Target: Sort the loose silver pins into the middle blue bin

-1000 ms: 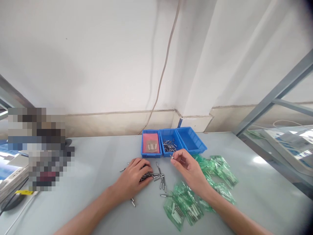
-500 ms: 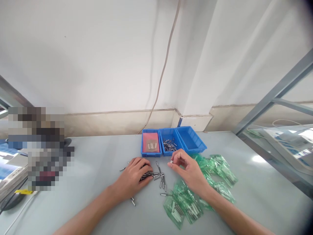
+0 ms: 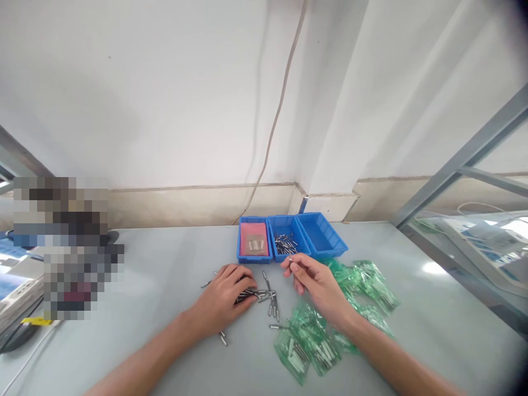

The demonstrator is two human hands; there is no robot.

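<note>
**Q:** What does the right hand [image 3: 317, 283] hold?

**A:** A short metal pin [image 3: 290, 258], pinched between the tips of thumb and forefinger, with the other fingers loosely curled. The pin is raised off the desk [image 3: 165, 308], just in front of the near rim of the middle blue bin [image 3: 284, 224].

**Q:** Which way does the pin point?

**A:** Only its free end shows. Its long axis seems to run from the fingers towards the desk's far edge, with the free end facing the bin, but it is too small to be sure.

**Q:** And the left hand [image 3: 225, 300]?

**A:** It lies palm down near the desk's middle, fingers bent over and touching a heap of loose pins [image 3: 268, 297] lying at mixed angles. Whether it grips any of them cannot be told.

**Q:** What surrounds them?

**A:** Three blue bins stand side by side at the far edge. The left bin [image 3: 240, 242] holds a pink pad [image 3: 253, 237], and the middle one holds more pins. Green bags [image 3: 309, 346] of pins lie beneath and to the right of the right wrist.
</note>
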